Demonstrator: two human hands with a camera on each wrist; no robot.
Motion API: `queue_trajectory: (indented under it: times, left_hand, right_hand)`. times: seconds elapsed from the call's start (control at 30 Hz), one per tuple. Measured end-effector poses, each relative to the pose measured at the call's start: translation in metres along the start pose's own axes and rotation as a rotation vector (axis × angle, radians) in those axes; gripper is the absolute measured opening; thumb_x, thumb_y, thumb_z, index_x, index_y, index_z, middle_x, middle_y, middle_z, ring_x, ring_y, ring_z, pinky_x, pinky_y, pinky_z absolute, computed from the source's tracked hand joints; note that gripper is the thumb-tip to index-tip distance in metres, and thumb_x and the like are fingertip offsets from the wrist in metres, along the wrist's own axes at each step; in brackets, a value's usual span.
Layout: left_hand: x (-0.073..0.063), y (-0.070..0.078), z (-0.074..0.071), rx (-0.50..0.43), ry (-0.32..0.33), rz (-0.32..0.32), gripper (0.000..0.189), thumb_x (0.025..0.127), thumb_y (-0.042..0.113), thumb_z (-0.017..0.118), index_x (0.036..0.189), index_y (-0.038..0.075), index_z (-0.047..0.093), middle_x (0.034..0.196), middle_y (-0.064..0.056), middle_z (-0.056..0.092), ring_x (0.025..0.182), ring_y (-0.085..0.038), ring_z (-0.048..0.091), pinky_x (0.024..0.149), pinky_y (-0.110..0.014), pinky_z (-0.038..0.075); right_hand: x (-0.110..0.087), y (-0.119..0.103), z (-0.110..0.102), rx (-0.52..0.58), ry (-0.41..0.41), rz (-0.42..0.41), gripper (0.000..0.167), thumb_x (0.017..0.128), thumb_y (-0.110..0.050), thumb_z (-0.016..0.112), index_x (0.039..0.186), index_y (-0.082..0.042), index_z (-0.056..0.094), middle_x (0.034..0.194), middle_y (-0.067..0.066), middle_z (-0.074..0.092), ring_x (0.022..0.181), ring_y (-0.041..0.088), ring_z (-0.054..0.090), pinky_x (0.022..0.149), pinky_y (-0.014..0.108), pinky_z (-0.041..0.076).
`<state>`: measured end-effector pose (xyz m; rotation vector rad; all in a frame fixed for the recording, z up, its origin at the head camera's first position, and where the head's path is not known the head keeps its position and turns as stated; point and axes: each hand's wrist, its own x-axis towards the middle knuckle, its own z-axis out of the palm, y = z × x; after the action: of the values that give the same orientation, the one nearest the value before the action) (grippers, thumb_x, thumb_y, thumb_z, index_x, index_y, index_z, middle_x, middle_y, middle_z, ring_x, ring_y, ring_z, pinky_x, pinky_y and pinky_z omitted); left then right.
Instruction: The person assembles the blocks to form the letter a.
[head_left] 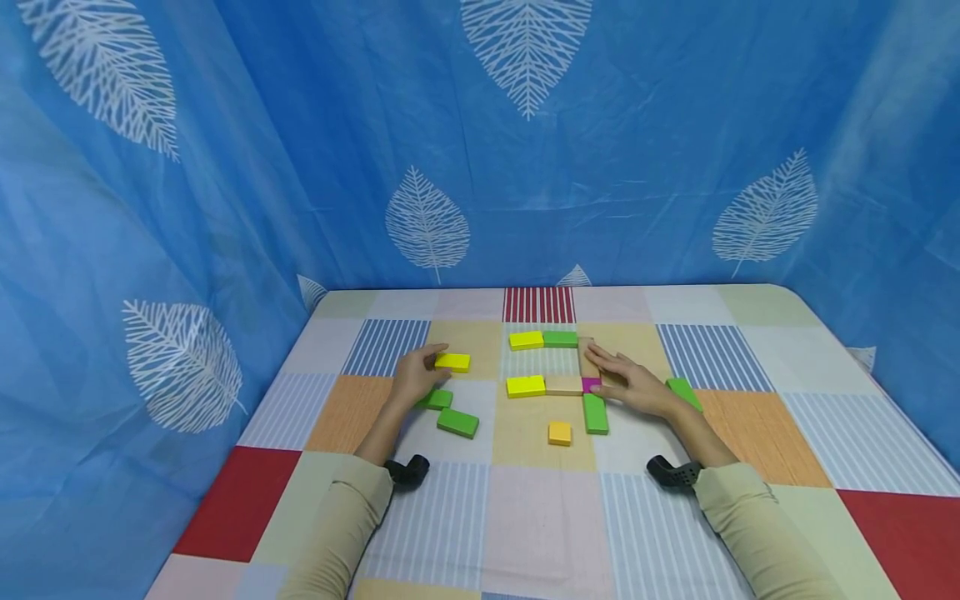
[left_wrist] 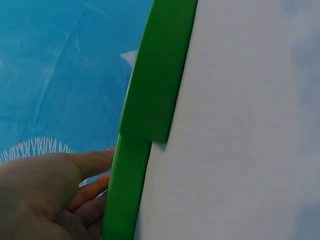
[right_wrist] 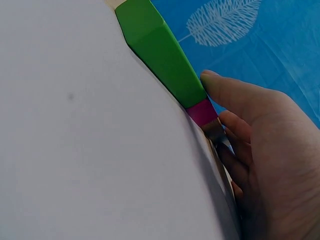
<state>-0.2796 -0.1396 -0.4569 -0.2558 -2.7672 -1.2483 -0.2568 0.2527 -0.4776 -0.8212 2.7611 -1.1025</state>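
My left hand [head_left: 418, 375] pinches a yellow block [head_left: 454, 362] between thumb and fingertips, left of the laid-out blocks. A green block [head_left: 435, 400] lies just under its thumb side, with another green block [head_left: 457, 422] nearer the front. With fairly straight fingers, my right hand [head_left: 630, 386] touches a plain wooden block [head_left: 589, 363]; its thumb is at the small magenta block [head_left: 589, 385]. Joined to the magenta one are a green block [head_left: 596, 414] in front and a second plain wooden block [head_left: 563, 385] to the left. The left wrist view hides the yellow block.
A yellow block [head_left: 526, 386] continues the middle row leftward. Behind it, another yellow block [head_left: 526, 340] and a green block [head_left: 560, 339] form a row. An orange block [head_left: 559, 433] lies in front. One green block [head_left: 684, 393] lies beyond my right wrist. Blue curtains [head_left: 525, 183] enclose the patchwork-covered table [head_left: 540, 517].
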Motion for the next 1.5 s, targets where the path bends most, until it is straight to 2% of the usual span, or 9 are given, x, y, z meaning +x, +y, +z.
queue_trajectory:
  times: [0.13,0.37,0.5,0.6,0.73,0.97,1.2,1.33,1.5]
  left_hand:
    - [0.000,-0.009,0.000,-0.005,-0.032,-0.011,0.043,0.078,0.002,0.072,0.120,0.004,0.061,0.122,-0.015,0.058,0.112,-0.030,0.053,0.092,-0.039,0.046]
    - [-0.005,-0.014,0.002,0.015,-0.022,0.040,0.039,0.076,0.004,0.074,0.114,0.006,0.065,0.118,-0.013,0.060,0.108,-0.028,0.055,0.089,-0.037,0.048]
    - [-0.011,-0.015,0.003,0.027,-0.010,0.099,0.038,0.076,0.005,0.074,0.113,0.006,0.065,0.114,-0.013,0.062,0.103,-0.028,0.057,0.086,-0.035,0.050]
    - [-0.018,-0.015,0.004,0.015,-0.004,0.136,0.036,0.076,0.006,0.074,0.111,0.007,0.066,0.111,-0.012,0.063,0.101,-0.028,0.058,0.083,-0.034,0.051]
    - [-0.028,-0.013,0.005,0.000,-0.030,0.136,0.038,0.075,0.010,0.077,0.111,0.009,0.067,0.110,-0.009,0.063,0.099,-0.025,0.059,0.081,-0.035,0.051]
    - [-0.048,-0.003,0.008,0.063,-0.060,0.227,0.047,0.069,0.015,0.081,0.113,0.005,0.066,0.101,-0.008,0.062,0.094,-0.023,0.059,0.079,-0.035,0.051]
    - [-0.061,0.012,0.012,0.109,-0.136,0.288,0.059,0.069,0.027,0.081,0.119,0.002,0.062,0.097,-0.004,0.059,0.087,-0.017,0.057,0.075,-0.031,0.050]
    - [-0.057,0.013,0.009,0.115,-0.208,0.300,0.067,0.070,0.030,0.080,0.126,0.004,0.056,0.113,-0.009,0.057,0.103,-0.023,0.055,0.087,-0.036,0.048]
    - [-0.044,0.013,0.000,0.137,-0.371,0.339,0.076,0.073,0.032,0.079,0.137,0.008,0.045,0.139,-0.010,0.043,0.127,-0.028,0.039,0.103,-0.042,0.034]
  right_hand:
    - [0.000,-0.001,0.000,0.005,-0.014,0.032,0.074,0.085,-0.039,0.065,0.144,-0.011,0.031,0.152,0.006,0.019,0.137,0.036,0.014,0.110,0.052,0.005]
    - [0.000,0.000,0.001,-0.004,-0.022,0.062,0.080,0.081,-0.044,0.067,0.145,-0.015,0.029,0.153,0.004,0.017,0.137,0.038,0.010,0.108,0.056,0.006]
    - [0.000,0.002,0.001,-0.011,-0.020,0.063,0.080,0.081,-0.043,0.067,0.146,-0.015,0.029,0.153,0.004,0.017,0.137,0.039,0.010,0.108,0.056,0.007]
    - [0.000,0.002,0.001,-0.010,-0.019,0.067,0.080,0.081,-0.044,0.067,0.146,-0.016,0.029,0.153,0.004,0.017,0.137,0.039,0.010,0.108,0.057,0.007]
    - [-0.001,0.001,0.001,-0.010,-0.017,0.067,0.080,0.081,-0.045,0.067,0.145,-0.016,0.030,0.152,0.004,0.018,0.137,0.038,0.010,0.108,0.055,0.006]
    - [-0.001,0.000,0.001,-0.009,-0.015,0.062,0.080,0.081,-0.045,0.067,0.145,-0.015,0.030,0.152,0.004,0.018,0.137,0.037,0.011,0.109,0.055,0.006]
    - [0.000,0.002,0.001,-0.011,-0.009,0.060,0.080,0.081,-0.044,0.068,0.145,-0.015,0.031,0.152,0.004,0.018,0.137,0.037,0.012,0.109,0.055,0.006]
    - [0.000,0.002,0.001,-0.008,-0.011,0.073,0.080,0.081,-0.045,0.067,0.145,-0.016,0.030,0.153,0.003,0.018,0.137,0.038,0.010,0.108,0.056,0.006]
    - [-0.001,0.000,0.002,-0.010,-0.014,0.092,0.080,0.080,-0.046,0.067,0.145,-0.016,0.031,0.153,0.003,0.018,0.137,0.040,0.009,0.107,0.058,0.007]
